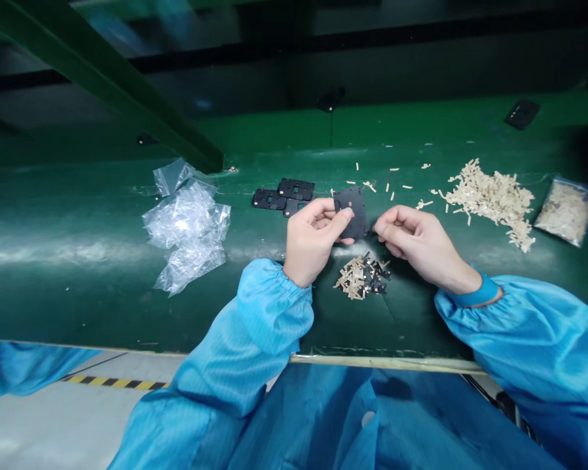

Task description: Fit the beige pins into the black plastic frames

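My left hand (316, 235) grips a thin black plastic plate (351, 212) by its left side, thumb on its face. Just right of the plate, my right hand (414, 241) is pinched closed; whatever lies between thumb and forefinger is too small to name. Below both hands lies a small heap of beige and black pieces (361, 277). Behind my left wrist are several similar black plates (287, 194), partly overlapping. A large pile of small beige strips (492, 199) spreads to the right of my right hand, with loose strips scattered toward the middle.
Clear plastic bags (189, 225) are heaped at the left. A filled bag of beige pieces (567, 210) lies far right. A green metal post (127, 91) slants down to the green work surface (102, 287). Another black plate (522, 114) lies at the back right. A blue sleeve (24, 369) shows lower left.
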{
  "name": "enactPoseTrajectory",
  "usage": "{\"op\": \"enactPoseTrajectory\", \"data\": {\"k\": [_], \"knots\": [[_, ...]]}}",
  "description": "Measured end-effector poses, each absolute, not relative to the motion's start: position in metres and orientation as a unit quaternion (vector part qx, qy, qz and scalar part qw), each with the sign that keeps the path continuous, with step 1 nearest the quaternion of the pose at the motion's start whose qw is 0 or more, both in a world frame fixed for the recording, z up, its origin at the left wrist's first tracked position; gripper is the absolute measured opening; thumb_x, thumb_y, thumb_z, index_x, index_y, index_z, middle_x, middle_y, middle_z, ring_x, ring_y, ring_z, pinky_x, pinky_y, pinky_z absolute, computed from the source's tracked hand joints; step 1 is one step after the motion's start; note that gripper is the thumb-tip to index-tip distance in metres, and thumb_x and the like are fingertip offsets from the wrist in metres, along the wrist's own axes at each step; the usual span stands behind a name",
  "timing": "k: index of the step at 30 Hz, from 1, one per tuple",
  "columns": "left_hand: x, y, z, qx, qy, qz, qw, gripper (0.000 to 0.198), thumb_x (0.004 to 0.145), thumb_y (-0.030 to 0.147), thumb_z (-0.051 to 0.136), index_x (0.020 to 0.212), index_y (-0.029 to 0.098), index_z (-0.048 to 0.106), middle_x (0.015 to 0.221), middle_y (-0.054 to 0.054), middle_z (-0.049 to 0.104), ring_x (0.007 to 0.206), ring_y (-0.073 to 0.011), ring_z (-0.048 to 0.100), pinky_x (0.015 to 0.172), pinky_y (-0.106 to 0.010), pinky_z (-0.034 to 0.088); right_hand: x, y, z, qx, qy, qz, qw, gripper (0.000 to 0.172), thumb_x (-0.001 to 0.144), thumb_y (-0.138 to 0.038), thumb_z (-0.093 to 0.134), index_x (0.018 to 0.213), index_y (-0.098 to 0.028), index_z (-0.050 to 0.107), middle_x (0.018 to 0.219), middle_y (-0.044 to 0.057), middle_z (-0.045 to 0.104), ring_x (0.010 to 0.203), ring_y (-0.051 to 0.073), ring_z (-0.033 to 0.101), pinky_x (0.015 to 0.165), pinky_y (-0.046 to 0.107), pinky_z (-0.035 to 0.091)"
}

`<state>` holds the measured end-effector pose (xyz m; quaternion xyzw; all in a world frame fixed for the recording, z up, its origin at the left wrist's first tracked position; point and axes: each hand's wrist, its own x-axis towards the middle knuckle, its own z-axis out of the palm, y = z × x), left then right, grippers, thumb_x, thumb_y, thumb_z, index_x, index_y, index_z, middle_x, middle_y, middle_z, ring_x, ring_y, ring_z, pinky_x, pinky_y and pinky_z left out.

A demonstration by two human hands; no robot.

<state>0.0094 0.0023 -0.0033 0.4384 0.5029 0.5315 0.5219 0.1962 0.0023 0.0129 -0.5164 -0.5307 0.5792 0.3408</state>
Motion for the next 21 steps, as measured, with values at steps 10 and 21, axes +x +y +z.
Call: {"op": "enactPoseTrajectory", "data": {"k": [10,21], "knots": [[0.015,-0.002,-0.002,0.482,0.515,0.499,0.503,0.017,0.081,0.030,0.075,0.090,0.016,0.070,0.081,-0.001,0.073,0.061,-0.0095,0.067,0.053,-0.021,0.062,0.194,0.001,0.007,-0.507,-0.556,0.572,0.327,0.025,0.081,-0.037,0.076,0.079,-0.017,0.062,0.068,-0.002,0.058,0.058,0.009,0.047,0.054,0.025,0.038],[0.017,-0.012,-0.011,0.578,0.561,0.477,0.351,0.012,0.086,0.030,0.071,0.086,0.018,0.068,0.078,0.000,0.070,0.063,-0.0090,0.065,0.061,-0.020,0.059,0.192,0.000,0.005,-0.519,-0.552,0.569,0.321,0.017,0.079,-0.030,0.074,0.076,-0.017,0.062,0.066,-0.001,0.059,0.056,0.009,0.048,0.052,0.024,0.037]]}}
